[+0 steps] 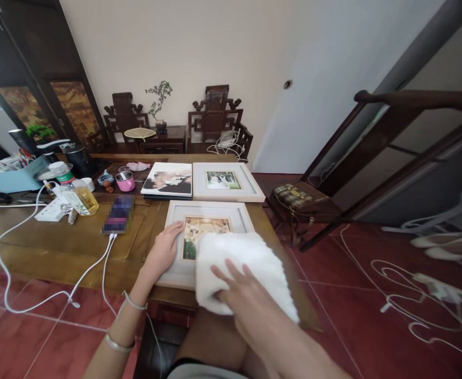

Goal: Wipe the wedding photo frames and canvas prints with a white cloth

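Observation:
A framed picture [207, 226] with a pale wooden rim and wide white mat lies flat at the near table edge. Across its left side rests my left hand [165, 251], fingers stretched out over the mat. My right hand [242, 287] presses a fluffy white cloth [250, 252] onto the frame's lower right part. Its fingers are partly spread on the cloth, and one digit is tucked into a fold. The cloth hides much of the picture's right side and hangs past the frame's near right corner.
Behind lie a second frame [250, 184] and a photo album [167, 181]. To the left are a phone [118, 213] with white cables, an oil bottle [80, 197], a power strip [51, 209] and a pink cup [125, 181]. A chair [329, 202] holding a plaid bag stands right.

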A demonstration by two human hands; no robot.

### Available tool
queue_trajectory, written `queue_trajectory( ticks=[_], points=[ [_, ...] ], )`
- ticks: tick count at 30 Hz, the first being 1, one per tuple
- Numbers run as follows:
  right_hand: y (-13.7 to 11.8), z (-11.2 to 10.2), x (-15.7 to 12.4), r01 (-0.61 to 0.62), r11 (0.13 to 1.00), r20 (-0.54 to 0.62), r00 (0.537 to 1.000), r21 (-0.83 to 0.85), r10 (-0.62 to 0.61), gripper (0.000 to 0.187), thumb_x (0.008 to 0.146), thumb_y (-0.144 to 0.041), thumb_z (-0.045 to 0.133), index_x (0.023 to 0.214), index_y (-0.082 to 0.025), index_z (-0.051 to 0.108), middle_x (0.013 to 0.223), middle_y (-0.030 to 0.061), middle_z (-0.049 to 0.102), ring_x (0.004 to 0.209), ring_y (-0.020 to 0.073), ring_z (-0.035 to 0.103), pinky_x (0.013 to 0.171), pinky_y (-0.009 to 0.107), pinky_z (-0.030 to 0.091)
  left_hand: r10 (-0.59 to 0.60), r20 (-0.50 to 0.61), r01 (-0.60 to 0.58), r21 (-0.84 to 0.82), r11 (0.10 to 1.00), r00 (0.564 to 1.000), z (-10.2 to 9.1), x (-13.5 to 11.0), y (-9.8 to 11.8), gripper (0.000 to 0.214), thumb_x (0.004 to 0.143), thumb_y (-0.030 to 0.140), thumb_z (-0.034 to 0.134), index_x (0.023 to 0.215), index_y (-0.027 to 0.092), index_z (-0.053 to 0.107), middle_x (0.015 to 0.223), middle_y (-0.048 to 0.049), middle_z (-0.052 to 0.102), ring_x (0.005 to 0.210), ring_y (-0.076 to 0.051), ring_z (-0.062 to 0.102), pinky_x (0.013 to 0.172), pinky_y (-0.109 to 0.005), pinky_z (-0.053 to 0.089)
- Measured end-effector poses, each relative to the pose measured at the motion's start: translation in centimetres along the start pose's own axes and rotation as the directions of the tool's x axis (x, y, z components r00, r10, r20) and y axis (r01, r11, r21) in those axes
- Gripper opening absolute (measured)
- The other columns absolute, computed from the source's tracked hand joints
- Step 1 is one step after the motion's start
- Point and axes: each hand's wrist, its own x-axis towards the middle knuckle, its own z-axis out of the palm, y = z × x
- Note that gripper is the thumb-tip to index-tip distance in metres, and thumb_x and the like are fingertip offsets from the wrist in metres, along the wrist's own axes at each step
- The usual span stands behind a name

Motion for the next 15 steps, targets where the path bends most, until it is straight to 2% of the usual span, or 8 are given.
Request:
queue_trajectory(
  ticks=[3, 6, 9, 13, 15],
  points=[
    [-2.8, -0.7, 2.4, 0.094, 0.995, 0.007, 0.996, -0.012, -0.094, 0.047, 0.066, 0.001, 0.047, 0.106, -0.014, 0.066, 0.143, 0.0112, 0.037, 0.133, 0.0379, 0.022, 0.105, 0.060, 0.019, -0.011, 0.021, 0.010, 0.007, 1.000, 1.000, -0.3, 0.2, 0.3, 0.051, 0.075, -0.003, 0.035, 0.119, 0.010, 0.056, 0.131, -0.0112, 0.053, 0.125, -0.018, 0.046, 0.109, -0.038, 0.033],
    [-3.1, -0.3, 2.8, 0.112, 0.994, -0.025, 0.993, -0.012, -0.113, 0.044, 0.068, 0.002, 0.047, 0.103, -0.013, 0.067, 0.142, 0.0118, 0.037, 0.133, 0.0376, 0.022, 0.106, 0.060, 0.018, -0.023, 0.039, 0.023, 0.011, 1.000, 0.999, -0.4, 0.3, 0.5, 0.049, 0.077, -0.001, 0.035, 0.119, 0.012, 0.056, 0.131, -0.0105, 0.053, 0.125, -0.019, 0.046, 0.107, -0.040, 0.035],
    [-0.7, 0.7, 1.0, 0.076, 0.997, -0.102, 0.992, -0.007, -0.077, 0.043, 0.067, 0.003, 0.044, 0.097, -0.016, 0.069, 0.141, 0.0080, 0.039, 0.133, 0.0349, 0.024, 0.107, 0.057, 0.020, -0.015, 0.026, 0.015, 0.010, 1.000, 1.000, -0.3, 0.2, 0.3, 0.050, 0.077, -0.002, 0.034, 0.121, 0.011, 0.055, 0.132, -0.0113, 0.052, 0.126, -0.020, 0.045, 0.108, -0.040, 0.034],
    [3.8, 1.5, -2.6, -0.009, 0.999, -0.199, 0.980, -0.046, 0.000, 0.050, 0.057, 0.008, 0.038, 0.084, -0.019, 0.071, 0.136, 0.0051, 0.047, 0.131, 0.0299, 0.031, 0.107, 0.053, 0.025, -0.023, 0.010, 0.023, -0.016, 1.000, 1.000, 0.2, -0.2, -0.1, 0.051, 0.076, -0.002, 0.034, 0.120, 0.012, 0.055, 0.132, -0.0108, 0.052, 0.126, -0.020, 0.044, 0.108, -0.042, 0.034],
    [5.1, 1.7, -3.7, -0.015, 0.997, -0.242, 0.970, -0.070, -0.003, 0.051, 0.054, 0.008, 0.037, 0.081, -0.018, 0.071, 0.135, 0.0050, 0.048, 0.132, 0.0289, 0.031, 0.107, 0.052, 0.027, -0.035, -0.011, 0.034, -0.048, 0.998, 0.999, 0.3, -0.3, -0.1, 0.052, 0.076, -0.001, 0.034, 0.121, 0.014, 0.055, 0.132, -0.0094, 0.052, 0.126, -0.019, 0.044, 0.109, -0.042, 0.033]
  ],
)
